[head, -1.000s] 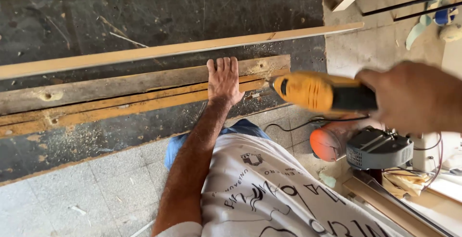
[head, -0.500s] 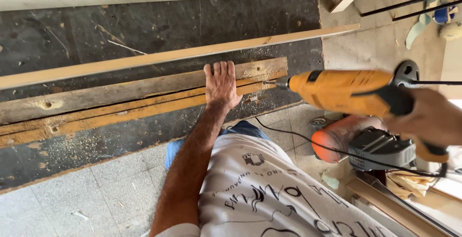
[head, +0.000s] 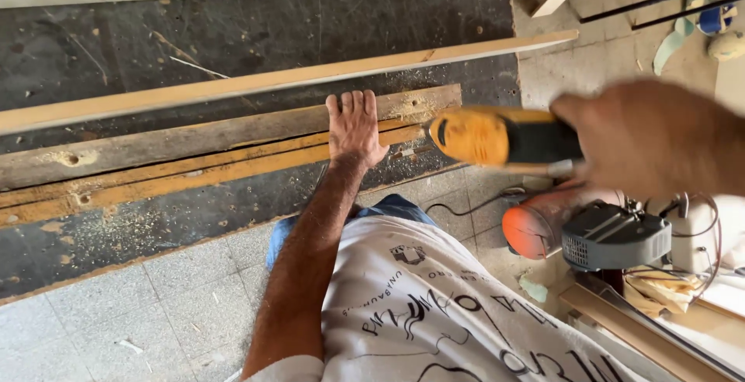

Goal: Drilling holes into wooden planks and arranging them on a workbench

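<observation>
While the left hand [head: 354, 127] presses flat on the wooden planks [head: 194, 157], the right hand [head: 652, 138] grips a yellow drill [head: 497, 138] near their right end.

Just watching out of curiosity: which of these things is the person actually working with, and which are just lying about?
In use:
- yellow power drill in right hand
- stacked worn wooden planks under flat left hand

Lying about:
- long pale wooden strip
- orange-and-grey power tool
- sawdust
</observation>
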